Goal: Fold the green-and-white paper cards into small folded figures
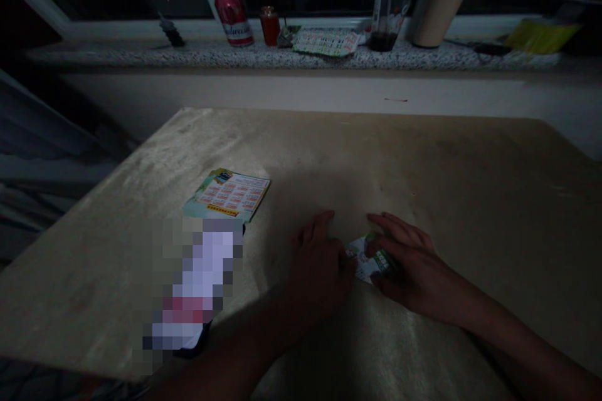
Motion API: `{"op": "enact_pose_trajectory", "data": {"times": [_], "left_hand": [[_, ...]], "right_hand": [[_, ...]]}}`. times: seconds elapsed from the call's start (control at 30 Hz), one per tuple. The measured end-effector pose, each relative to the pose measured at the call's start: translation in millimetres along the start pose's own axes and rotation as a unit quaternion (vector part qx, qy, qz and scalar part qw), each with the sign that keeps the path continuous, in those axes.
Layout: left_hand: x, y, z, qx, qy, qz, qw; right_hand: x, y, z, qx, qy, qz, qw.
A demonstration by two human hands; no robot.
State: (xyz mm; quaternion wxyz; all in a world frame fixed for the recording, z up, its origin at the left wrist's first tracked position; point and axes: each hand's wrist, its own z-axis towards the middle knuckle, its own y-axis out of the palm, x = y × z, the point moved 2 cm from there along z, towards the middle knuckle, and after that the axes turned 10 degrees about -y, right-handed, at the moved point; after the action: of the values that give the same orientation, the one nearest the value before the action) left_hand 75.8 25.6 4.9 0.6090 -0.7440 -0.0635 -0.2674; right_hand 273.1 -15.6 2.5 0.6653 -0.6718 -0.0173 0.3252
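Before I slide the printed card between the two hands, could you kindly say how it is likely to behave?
The printed card looks thin, so it is probably light and somewhat bendable. Seemingly flat on the table, it would likely slide rather than roll. With the left hand at one edge and right hand over another, it may resist pushing.

The left hand (320, 266) and right hand (407, 263) contact a printed card (363, 263) on the table (475, 169); a calendar card (234, 194) lies leftward.
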Motion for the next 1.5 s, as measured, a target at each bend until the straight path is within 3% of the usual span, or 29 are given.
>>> {"op": "enact_pose_trajectory", "data": {"times": [1.5], "left_hand": [[0.9,-0.2,-0.6,0.006,0.009,0.012,1.0]], "right_hand": [[-3.0,-0.4,1.7,0.011,0.018,0.0,1.0]]}}
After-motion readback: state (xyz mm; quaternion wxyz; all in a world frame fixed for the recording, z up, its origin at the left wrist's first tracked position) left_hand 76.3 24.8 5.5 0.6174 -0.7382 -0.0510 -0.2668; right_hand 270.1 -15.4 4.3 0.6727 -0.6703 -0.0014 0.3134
